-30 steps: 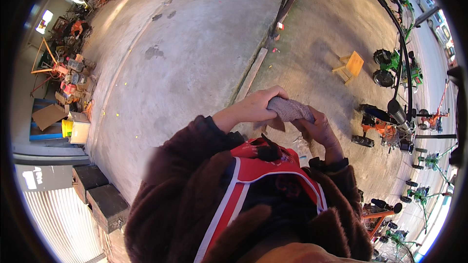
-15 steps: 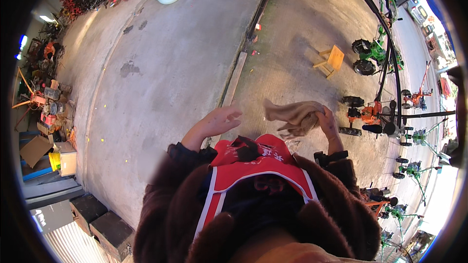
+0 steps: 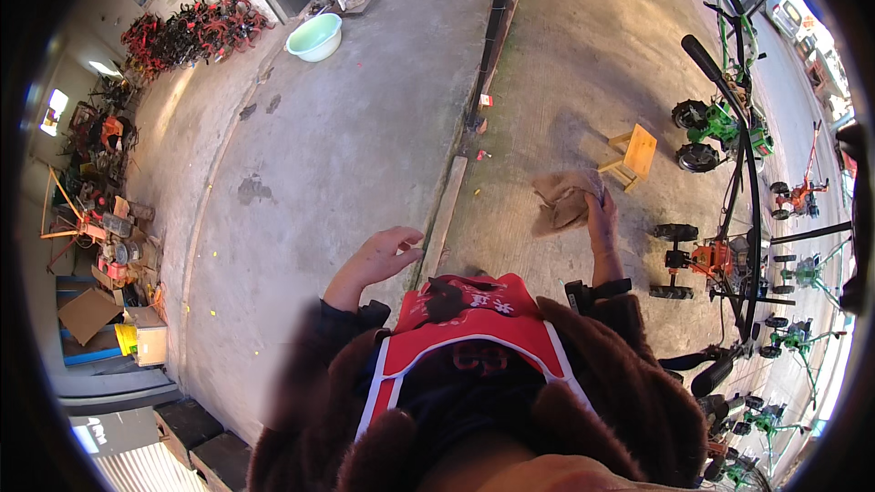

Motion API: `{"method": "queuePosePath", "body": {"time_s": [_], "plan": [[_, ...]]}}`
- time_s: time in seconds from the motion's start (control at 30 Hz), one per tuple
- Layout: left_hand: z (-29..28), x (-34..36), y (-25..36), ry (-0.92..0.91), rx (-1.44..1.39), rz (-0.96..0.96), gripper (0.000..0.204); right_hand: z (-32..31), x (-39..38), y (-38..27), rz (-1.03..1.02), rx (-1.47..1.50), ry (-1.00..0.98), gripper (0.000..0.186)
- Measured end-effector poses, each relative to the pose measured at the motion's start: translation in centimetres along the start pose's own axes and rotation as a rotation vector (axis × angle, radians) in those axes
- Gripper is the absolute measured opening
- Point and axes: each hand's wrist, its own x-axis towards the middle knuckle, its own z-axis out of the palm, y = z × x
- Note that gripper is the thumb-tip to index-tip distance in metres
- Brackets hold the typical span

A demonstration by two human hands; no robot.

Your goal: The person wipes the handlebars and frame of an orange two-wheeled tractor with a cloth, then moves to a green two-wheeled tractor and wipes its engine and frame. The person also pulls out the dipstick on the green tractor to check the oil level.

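Note:
A crumpled brown cloth (image 3: 565, 203) hangs from my right hand (image 3: 602, 226), whose fingers are closed on its right edge. Just beyond the cloth stands a small yellow wooden stool (image 3: 631, 157), apart from it. My left hand (image 3: 387, 255) is in the air in front of my body, to the left of the long floor strip. Its fingers are loosely bent and apart, with nothing in them. Between my forearms lies the red apron (image 3: 474, 305) that I wear.
Green and orange two-wheeled tillers (image 3: 711, 260) with long black handles line the right side. A pale green basin (image 3: 314, 38) sits far left, near a heap of red and black metal parts (image 3: 196, 32). Machine parts and cardboard boxes (image 3: 89, 314) crowd the left wall.
The view has shifted forward, with more showing at the far end. The cloth has gone from stretched out sideways to bunched, farther from my body. My left hand has moved slightly left and lower in view.

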Motion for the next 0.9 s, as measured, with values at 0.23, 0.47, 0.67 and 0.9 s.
{"method": "queuePosePath", "body": {"time_s": [0.23, 0.47, 0.67, 0.9], "plan": [[-0.2, 10.9, 2.6, -0.163, -0.062, 0.03, 0.048, -0.4, 4.0, 0.3, -0.092, 0.027, -0.231, 0.039], [-0.1, 26.1, 6.2, -0.326, 0.004, 0.311, 0.047, -3.4, 4.6, -1.8, 0.028, 0.304, -0.33, 0.038], [-3.0, 38.4, 7.6, -0.498, 0.018, 0.445, 0.041, -4.5, 8.6, -0.8, -0.022, 0.211, 0.025, 0.04], [-7.8, 51.3, 9.5, -0.611, 0.026, 0.51, 0.038, -4.5, 13.6, -2.4, -0.005, 0.222, 0.235, 0.042]]}}
